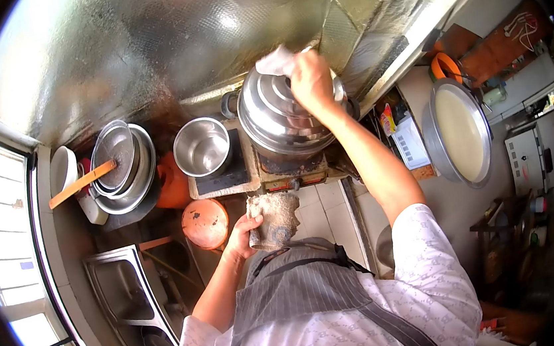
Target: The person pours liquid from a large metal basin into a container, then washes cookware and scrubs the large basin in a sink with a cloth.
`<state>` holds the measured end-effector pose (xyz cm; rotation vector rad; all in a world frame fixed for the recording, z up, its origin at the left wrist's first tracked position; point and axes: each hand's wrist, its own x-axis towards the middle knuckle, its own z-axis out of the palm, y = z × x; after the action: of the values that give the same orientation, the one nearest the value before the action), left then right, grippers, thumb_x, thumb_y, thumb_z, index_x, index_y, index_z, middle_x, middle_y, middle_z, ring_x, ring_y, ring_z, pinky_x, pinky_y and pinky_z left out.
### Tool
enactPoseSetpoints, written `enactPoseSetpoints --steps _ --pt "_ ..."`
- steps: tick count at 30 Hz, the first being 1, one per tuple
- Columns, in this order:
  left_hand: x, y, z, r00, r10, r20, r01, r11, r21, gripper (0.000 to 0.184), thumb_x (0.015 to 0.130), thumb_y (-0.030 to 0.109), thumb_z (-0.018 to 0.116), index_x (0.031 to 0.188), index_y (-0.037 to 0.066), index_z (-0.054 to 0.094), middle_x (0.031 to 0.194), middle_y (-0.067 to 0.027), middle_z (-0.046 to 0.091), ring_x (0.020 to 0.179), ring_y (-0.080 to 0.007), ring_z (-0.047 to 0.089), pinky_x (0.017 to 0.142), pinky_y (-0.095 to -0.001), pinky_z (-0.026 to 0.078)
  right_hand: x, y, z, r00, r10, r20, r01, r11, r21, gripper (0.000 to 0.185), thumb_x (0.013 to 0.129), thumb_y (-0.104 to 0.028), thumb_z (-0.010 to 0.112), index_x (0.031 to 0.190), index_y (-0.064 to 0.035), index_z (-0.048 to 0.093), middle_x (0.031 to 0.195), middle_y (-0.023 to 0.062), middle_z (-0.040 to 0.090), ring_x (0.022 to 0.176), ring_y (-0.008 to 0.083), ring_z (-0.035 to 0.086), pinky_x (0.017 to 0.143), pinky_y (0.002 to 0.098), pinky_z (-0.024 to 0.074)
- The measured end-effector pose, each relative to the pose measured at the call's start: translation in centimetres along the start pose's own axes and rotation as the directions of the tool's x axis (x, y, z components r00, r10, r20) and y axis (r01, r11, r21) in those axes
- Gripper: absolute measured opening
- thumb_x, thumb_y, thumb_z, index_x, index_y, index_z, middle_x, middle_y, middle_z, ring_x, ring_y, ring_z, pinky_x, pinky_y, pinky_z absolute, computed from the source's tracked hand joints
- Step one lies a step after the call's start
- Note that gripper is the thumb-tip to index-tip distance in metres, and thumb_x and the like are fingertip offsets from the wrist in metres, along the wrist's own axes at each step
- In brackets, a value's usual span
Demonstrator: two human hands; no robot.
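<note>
A large steel pot with a domed, stepped lid (271, 117) stands on the stove (293, 171). My right hand (311, 79) is closed over the top of the lid, holding a pale cloth (275, 62) that sticks out to its left. Low in front of my body, my left hand (244, 233) grips a worn, greyish-brown cloth (273, 220) by its left side. An empty steel pot (202, 147) sits left of the lidded one.
Stacked steel bowls and a strainer (115, 158) with a wooden handle (83, 183) are at the left. Below them are an orange bucket (205, 224) and a steel sink (123, 288). A wide basin of pale contents (461, 132) stands at the right.
</note>
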<state>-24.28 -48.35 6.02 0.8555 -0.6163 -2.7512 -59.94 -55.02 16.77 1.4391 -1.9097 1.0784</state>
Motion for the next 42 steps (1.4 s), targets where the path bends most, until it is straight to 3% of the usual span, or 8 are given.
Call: enactPoseSetpoints --steps 10,23,25,29,33,35,39,42 --pt "5.1 -4.6 4.6 0.924 -0.336 0.180 0.333 0.942 0.045 0.045 0.090 0.021 0.063 0.128 0.001 0.051 0.121 -0.0146 0.062 0.109 -0.0320 0.061 0.097 -0.0473 0.047 -7.6 4.9 -21.7 0.665 0.704 0.249 -0.396 0.050 0.917 0.019 0.093 -0.016 0.057 0.103 -0.0007 0.063 0.096 0.0070 0.067 0.089 0.0159 0.063 0.081 0.0292 0.0492" --pt "9.2 -24.5 19.4 0.724 -0.687 0.054 0.548 0.621 0.561 0.043 0.099 0.029 0.048 0.131 0.000 0.049 0.123 -0.0114 0.059 0.112 -0.0263 0.058 0.097 -0.0407 0.046 -38.0 -3.5 -39.7 0.334 0.872 0.358 -0.885 0.160 0.437 0.030 0.089 -0.030 0.065 0.100 -0.0021 0.058 0.089 0.0093 0.058 0.080 0.0182 0.057 0.070 0.0331 0.0473" --pt "10.3 -27.3 19.1 0.746 -0.618 0.248 -0.045 0.325 0.945 0.041 0.102 0.029 0.043 0.130 0.000 0.049 0.122 -0.0103 0.060 0.110 -0.0227 0.058 0.095 -0.0363 0.047 -42.3 -3.8 -39.8 0.560 0.817 0.139 -0.812 0.509 0.286 0.042 0.084 -0.031 0.072 0.110 -0.0009 0.058 0.112 0.0155 0.055 0.105 0.0285 0.053 0.089 0.0376 0.0433" --pt "10.0 -30.8 21.2 0.640 -0.766 0.062 0.518 0.490 0.701 0.041 0.103 0.028 0.039 0.135 0.004 0.047 0.129 -0.0101 0.057 0.115 -0.0243 0.057 0.098 -0.0401 0.047 -46.1 -5.1 -42.5 0.537 0.843 0.017 -0.834 0.528 0.161 0.053 0.086 -0.032 0.069 0.128 -0.0033 0.053 0.123 0.0183 0.052 0.116 0.0338 0.049 0.098 0.0402 0.0408" --pt "9.4 -31.9 23.7 0.699 -0.693 0.176 0.078 0.318 0.945 0.034 0.103 0.020 0.043 0.126 -0.003 0.054 0.117 -0.0087 0.064 0.103 -0.0195 0.061 0.089 -0.0317 0.048 -47.5 -5.1 -43.3 0.392 0.920 0.007 -0.811 0.341 0.475 0.056 0.089 -0.031 0.065 0.136 -0.0053 0.049 0.132 0.0194 0.048 0.123 0.0360 0.046 0.100 0.0434 0.0400" --pt "8.0 -31.9 26.6 0.541 -0.675 0.502 -0.780 -0.179 0.599 0.033 0.101 0.017 0.046 0.125 -0.004 0.054 0.113 -0.0096 0.065 0.101 -0.0201 0.062 0.088 -0.0323 0.049 -48.4 -4.7 -42.7 0.376 0.924 -0.062 -0.803 0.359 0.476 0.053 0.090 -0.029 0.063 0.135 -0.0046 0.050 0.129 0.0200 0.051 0.121 0.0338 0.049 0.099 0.0416 0.0424" --pt "9.8 -34.0 26.9 0.450 -0.712 0.538 -0.865 -0.198 0.461 0.034 0.102 0.021 0.046 0.124 -0.003 0.055 0.115 -0.0098 0.064 0.104 -0.0196 0.062 0.089 -0.0318 0.049 -50.7 -2.8 -41.1 0.213 0.960 -0.183 -0.832 0.276 0.481 0.040 0.093 -0.025 0.059 0.127 -0.0040 0.055 0.107 0.0191 0.062 0.101 0.0297 0.061 0.088 0.0377 0.0472" --pt "12.8 -36.4 26.4 0.757 -0.651 -0.057 0.175 0.118 0.977 0.063 0.074 0.021 0.077 0.126 -0.003 0.053 0.111 -0.0207 0.065 0.104 -0.0342 0.064 0.087 -0.0382 0.050 -50.9 -2.0 -43.1 -0.091 0.982 -0.166 -0.806 0.025 0.591 0.021 0.094 -0.020 0.057 0.104 -0.0014 0.060 0.085 0.0200 0.062 0.081 0.0345 0.064 0.070 0.0382 0.0481"
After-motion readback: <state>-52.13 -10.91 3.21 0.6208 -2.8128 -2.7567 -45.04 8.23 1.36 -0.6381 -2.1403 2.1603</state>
